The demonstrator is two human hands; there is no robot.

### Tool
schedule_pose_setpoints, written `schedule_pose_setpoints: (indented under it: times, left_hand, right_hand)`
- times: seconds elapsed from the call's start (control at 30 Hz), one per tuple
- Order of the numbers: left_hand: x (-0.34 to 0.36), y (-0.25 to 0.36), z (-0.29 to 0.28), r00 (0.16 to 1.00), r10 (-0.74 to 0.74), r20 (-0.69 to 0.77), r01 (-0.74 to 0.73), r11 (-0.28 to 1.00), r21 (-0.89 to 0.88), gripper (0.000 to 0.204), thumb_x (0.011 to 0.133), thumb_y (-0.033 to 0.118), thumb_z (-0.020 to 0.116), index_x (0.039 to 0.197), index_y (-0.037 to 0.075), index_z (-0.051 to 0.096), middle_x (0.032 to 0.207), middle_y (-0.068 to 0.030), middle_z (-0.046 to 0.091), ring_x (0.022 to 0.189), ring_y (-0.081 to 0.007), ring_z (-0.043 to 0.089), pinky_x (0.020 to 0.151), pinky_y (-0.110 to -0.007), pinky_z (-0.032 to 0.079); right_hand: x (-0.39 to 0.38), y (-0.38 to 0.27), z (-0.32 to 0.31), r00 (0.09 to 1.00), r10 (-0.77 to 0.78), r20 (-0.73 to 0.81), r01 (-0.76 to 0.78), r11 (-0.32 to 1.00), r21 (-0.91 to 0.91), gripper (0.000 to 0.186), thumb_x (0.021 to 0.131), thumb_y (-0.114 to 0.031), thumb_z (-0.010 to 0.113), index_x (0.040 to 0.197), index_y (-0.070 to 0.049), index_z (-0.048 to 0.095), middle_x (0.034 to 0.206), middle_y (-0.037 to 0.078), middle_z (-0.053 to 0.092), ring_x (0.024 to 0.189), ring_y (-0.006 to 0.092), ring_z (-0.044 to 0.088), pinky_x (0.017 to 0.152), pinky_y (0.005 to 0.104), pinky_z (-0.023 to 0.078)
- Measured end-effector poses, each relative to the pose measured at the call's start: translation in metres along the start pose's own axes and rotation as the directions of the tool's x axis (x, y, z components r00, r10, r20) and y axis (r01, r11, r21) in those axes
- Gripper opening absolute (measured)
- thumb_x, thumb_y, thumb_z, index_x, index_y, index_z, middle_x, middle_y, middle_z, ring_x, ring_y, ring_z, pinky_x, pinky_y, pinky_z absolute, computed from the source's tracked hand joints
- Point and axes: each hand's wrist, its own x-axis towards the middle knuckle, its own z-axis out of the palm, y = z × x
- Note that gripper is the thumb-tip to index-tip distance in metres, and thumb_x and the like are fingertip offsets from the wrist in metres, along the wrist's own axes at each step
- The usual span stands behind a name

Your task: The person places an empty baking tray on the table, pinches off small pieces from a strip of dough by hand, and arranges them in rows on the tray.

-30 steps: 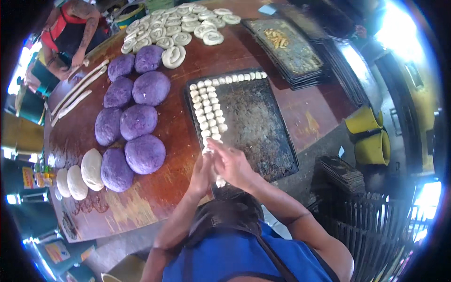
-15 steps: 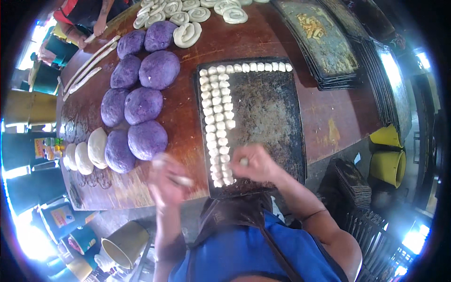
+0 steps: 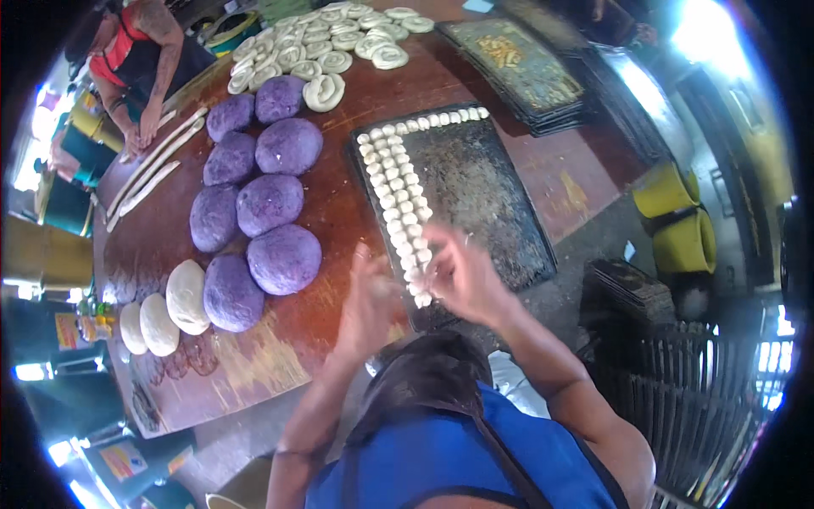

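A dark baking tray (image 3: 479, 195) lies on the table below my hands, bearing rows of small white dough pieces (image 3: 398, 191) along its left side and far edge. My right hand (image 3: 466, 276) is over the near end of these rows, its fingers by the last pieces. Motion smears them, so whether a piece is between them is unclear. To the left of the tray's near corner, above the table, my left hand (image 3: 369, 301) is upright and blurred. Something pale shows by its fingers, too smeared to make out.
Large purple dough mounds (image 3: 284, 259) and white dough lumps (image 3: 186, 297) sit to the left. Coiled dough pieces (image 3: 335, 61) crowd the far side, near long dough strips (image 3: 157, 174) and a co-worker's hands (image 3: 142, 136). Stacked trays (image 3: 517, 72) stand far right; yellow buckets (image 3: 682, 237) beyond the table.
My left hand has moved rightward toward the tray; my right hand has shifted slightly right and up, still by the rows. The view has turned, so the tray now appears tilted.
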Motion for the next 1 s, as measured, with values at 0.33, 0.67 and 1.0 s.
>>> schedule_pose_setpoints:
  times: [0.33, 0.67, 1.0]
  left_hand:
    - [-0.029, 0.008, 0.031, 0.919, -0.128, 0.374, 0.381, 0.541, -0.750, 0.026, 0.095, 0.012, 0.049, 0.117, 0.001, 0.058, 0.103, -0.0101, 0.062, 0.082, -0.0172, 0.061, 0.069, -0.031, 0.052]
    - [0.011, 0.026, 0.014, 0.875, -0.128, 0.467, 0.452, 0.562, -0.693, 0.017, 0.094, 0.009, 0.046, 0.105, 0.002, 0.055, 0.087, -0.0037, 0.058, 0.083, -0.0138, 0.056, 0.070, -0.030, 0.047]
    - [0.005, 0.008, 0.031, 0.892, -0.452, 0.010, 0.367, 0.709, -0.602, 0.022, 0.097, 0.020, 0.050, 0.111, 0.004, 0.054, 0.077, -0.0013, 0.054, 0.067, -0.0082, 0.051, 0.059, -0.025, 0.042]
  right_hand:
    - [-0.051, -0.036, 0.051, 0.906, -0.372, -0.203, 0.302, 0.903, -0.305, 0.035, 0.082, -0.009, 0.066, 0.115, -0.001, 0.059, 0.093, 0.014, 0.066, 0.079, 0.0305, 0.066, 0.070, 0.0369, 0.054]
    - [0.003, 0.027, -0.017, 0.990, -0.098, 0.104, 0.069, 0.966, 0.248, 0.019, 0.083, -0.016, 0.071, 0.079, -0.002, 0.059, 0.061, 0.010, 0.060, 0.056, 0.0207, 0.059, 0.050, 0.0322, 0.044]
    - [0.077, 0.145, 0.002, 0.998, -0.056, -0.033, 0.048, 0.981, -0.187, 0.025, 0.081, -0.019, 0.071, 0.098, -0.003, 0.061, 0.088, 0.015, 0.064, 0.086, 0.0296, 0.064, 0.070, 0.0406, 0.052]
